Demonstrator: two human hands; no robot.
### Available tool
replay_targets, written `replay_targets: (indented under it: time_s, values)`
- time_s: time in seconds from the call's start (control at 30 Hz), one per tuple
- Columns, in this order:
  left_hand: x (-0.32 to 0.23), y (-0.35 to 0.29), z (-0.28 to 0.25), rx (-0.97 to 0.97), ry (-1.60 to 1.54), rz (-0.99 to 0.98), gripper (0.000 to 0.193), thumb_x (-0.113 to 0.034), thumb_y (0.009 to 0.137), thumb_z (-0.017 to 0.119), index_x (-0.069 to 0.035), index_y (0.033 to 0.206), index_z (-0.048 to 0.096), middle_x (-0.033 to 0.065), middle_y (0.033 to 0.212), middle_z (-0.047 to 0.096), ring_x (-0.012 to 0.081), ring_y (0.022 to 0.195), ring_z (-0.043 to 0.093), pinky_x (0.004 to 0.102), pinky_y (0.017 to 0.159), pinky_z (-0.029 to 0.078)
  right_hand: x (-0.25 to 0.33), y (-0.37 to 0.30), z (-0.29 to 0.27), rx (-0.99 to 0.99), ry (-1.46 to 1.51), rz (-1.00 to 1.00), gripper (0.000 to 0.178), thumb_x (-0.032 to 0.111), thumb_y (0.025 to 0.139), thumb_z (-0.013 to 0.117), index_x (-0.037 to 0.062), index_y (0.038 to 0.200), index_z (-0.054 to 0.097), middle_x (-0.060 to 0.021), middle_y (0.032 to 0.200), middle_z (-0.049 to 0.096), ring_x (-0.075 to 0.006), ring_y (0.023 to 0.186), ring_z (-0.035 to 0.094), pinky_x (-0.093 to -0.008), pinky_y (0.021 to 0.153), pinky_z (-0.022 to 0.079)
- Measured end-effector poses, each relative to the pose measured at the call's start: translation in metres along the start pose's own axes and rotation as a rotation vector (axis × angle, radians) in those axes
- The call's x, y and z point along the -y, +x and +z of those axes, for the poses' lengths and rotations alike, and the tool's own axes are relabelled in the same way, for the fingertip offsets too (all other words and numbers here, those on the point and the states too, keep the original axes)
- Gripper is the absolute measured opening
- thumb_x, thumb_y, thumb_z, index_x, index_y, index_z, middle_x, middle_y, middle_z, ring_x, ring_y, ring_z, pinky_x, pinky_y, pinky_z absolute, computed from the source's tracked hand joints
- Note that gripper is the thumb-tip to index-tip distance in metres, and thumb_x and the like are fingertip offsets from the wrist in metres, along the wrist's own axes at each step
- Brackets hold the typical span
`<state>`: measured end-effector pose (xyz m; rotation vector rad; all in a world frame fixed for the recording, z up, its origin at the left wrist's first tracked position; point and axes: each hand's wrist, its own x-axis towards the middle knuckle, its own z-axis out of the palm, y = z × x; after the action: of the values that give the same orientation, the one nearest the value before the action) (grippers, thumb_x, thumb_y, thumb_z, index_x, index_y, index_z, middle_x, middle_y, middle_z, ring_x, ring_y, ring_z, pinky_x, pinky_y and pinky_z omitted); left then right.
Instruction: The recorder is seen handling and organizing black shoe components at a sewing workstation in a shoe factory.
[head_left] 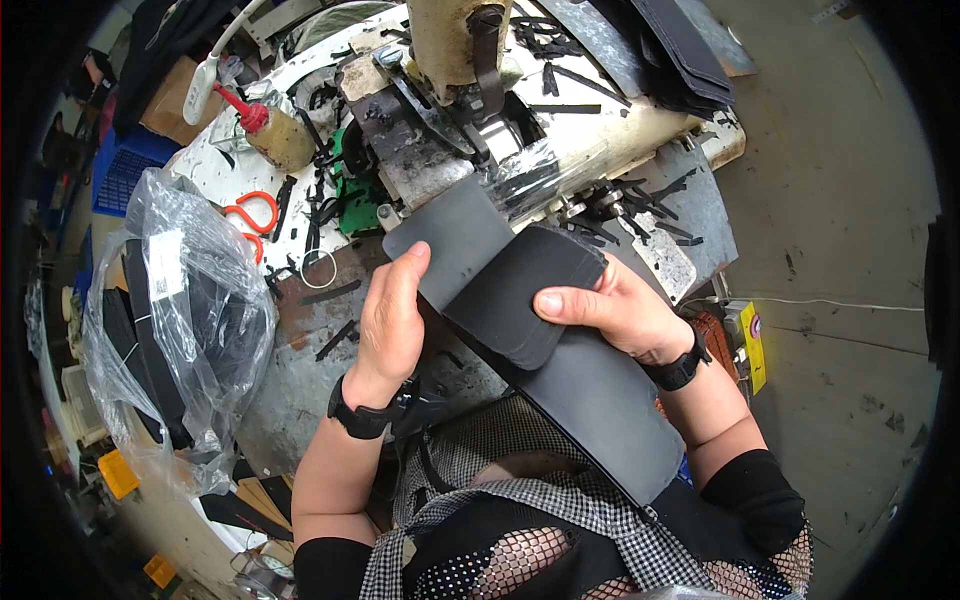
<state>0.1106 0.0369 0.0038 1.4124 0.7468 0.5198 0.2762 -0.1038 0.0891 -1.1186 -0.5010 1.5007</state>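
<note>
a: where's the work, and what has hold of it?

b: dead centre. a black piece (520, 295) lies over a long grey panel (605, 405) slanting from 10 o'clock to 4. separate piece or folded flap, i can't tell. the right hand (637, 305), at 3, is closed on it, thumb pressing on top. the left hand (392, 315), at 9, pinches the panel's edge, nearly closed, fingers hidden beneath.

a: how would you handle that well?

b: i'd press with a flat thumb, since a hard pinch could crease it, and let the left hand steady the panel against twisting.

a: anything nearby to mind?

b: the machine (435, 50) towards 12, with black offcuts (565, 108) around it. a scrap caught between layers could spoil the lie. orange-handled scissors (272, 208) sit between 9 and 10, a clear bag (225, 310) at 9.
</note>
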Motion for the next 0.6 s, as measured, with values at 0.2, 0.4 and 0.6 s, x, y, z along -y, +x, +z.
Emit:
replay_targets:
  time_s: [0.2,0.4,0.6]
  values:
    - [-0.018,0.013,0.011,-0.012,-0.463,-0.164,0.032,-0.022,0.096,0.049,0.005,0.112,0.056,0.0105,0.102,0.062,0.0162,0.095,0.057,0.0281,0.087,0.043,0.011,0.002,-0.005,-0.095,0.032,-0.098,0.024,0.012,0.086,0.062,0.0002,0.107,0.060,-0.0035,0.097,0.065,-0.0085,0.085,0.060,-0.0238,0.078,0.049]
    - [-0.062,0.013,0.009,0.331,-0.225,-0.085,0.030,-0.016,0.093,0.051,0.009,0.110,0.057,0.0173,0.108,0.062,0.0222,0.104,0.059,0.0308,0.093,0.044,0.045,-0.021,-0.015,-0.389,-0.182,-0.149,0.024,0.014,0.084,0.065,-0.0008,0.103,0.061,-0.0049,0.091,0.066,-0.0106,0.079,0.062,-0.0255,0.072,0.051]
    - [-0.048,-0.004,0.003,0.475,-0.049,0.522,0.055,-0.034,0.084,0.061,0.007,0.119,0.053,0.0185,0.119,0.056,0.0279,0.116,0.051,0.0352,0.096,0.040,0.032,-0.035,0.002,-0.144,-0.241,-0.060,0.038,0.015,0.075,0.077,-0.0023,0.105,0.062,-0.0061,0.091,0.067,-0.0111,0.081,0.062,-0.0247,0.073,0.050]
